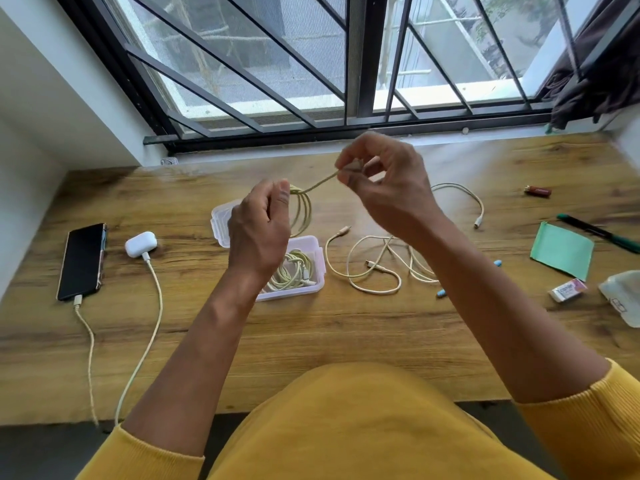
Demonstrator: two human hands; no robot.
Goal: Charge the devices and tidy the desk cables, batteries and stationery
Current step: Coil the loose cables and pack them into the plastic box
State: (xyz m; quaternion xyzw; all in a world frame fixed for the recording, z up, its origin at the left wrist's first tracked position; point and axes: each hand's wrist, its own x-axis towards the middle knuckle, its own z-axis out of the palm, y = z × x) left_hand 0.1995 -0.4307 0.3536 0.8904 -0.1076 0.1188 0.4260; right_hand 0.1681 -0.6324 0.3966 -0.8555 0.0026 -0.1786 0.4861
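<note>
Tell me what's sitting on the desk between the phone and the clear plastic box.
In the head view, the white earbuds case sits between the phone and the plastic box, with its charging cable plugged in and trailing toward the desk's near edge.

Under both hands lies a matt wood-grain desk (346, 327), beneath the left hand (259, 230) a translucent plastic box (313, 287), left of it a glossy black phone (82, 259) — right of the right hand (388, 188), matt green paper (561, 251).
</note>
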